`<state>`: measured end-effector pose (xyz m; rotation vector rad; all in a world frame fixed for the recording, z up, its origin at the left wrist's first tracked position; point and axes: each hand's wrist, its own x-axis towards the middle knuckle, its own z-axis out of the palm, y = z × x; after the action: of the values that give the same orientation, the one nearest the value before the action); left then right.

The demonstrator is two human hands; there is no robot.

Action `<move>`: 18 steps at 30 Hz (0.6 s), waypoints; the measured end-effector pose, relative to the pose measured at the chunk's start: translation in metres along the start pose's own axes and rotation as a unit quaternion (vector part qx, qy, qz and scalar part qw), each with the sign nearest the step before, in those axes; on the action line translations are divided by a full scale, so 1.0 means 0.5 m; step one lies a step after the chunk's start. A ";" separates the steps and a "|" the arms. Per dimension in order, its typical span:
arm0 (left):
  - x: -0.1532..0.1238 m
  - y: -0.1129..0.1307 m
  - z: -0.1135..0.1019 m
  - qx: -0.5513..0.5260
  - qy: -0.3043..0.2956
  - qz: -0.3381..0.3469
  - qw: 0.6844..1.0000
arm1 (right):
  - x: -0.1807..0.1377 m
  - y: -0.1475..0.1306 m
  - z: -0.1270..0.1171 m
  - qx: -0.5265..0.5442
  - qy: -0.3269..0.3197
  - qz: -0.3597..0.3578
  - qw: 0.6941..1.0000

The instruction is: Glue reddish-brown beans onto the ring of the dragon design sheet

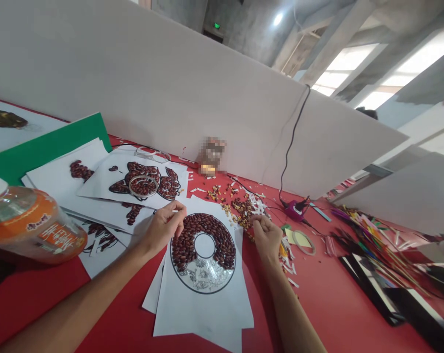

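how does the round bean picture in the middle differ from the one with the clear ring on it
The round picture is a circle with a white centre; the other picture has an irregular outline. The round picture's lower part lacks beans, while the other picture looks mostly covered. Both show dark red beans within black outlines on white paper.

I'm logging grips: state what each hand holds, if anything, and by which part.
Cannot tell: left hand and right hand are curled, hiding anything small they might hold.
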<state>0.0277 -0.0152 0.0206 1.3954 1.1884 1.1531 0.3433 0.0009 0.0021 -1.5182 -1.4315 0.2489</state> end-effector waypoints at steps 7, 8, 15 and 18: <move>0.001 -0.009 -0.009 -0.055 -0.038 -0.064 0.996 | -0.006 0.008 0.018 0.133 0.029 0.051 0.989; 0.000 -0.007 -0.009 -0.052 -0.038 -0.068 0.996 | -0.007 0.007 0.017 0.140 0.034 0.054 0.988; 0.002 0.000 -0.004 -0.024 -0.018 -0.038 0.999 | -0.013 -0.035 0.009 0.122 0.042 0.034 0.991; 0.004 0.001 -0.002 0.007 0.010 0.036 0.999 | -0.017 -0.042 0.007 0.102 0.026 0.044 0.993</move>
<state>0.0269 -0.0134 0.0214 1.4505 1.1717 1.2130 0.3252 -0.0085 0.0123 -1.4104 -1.2601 0.3958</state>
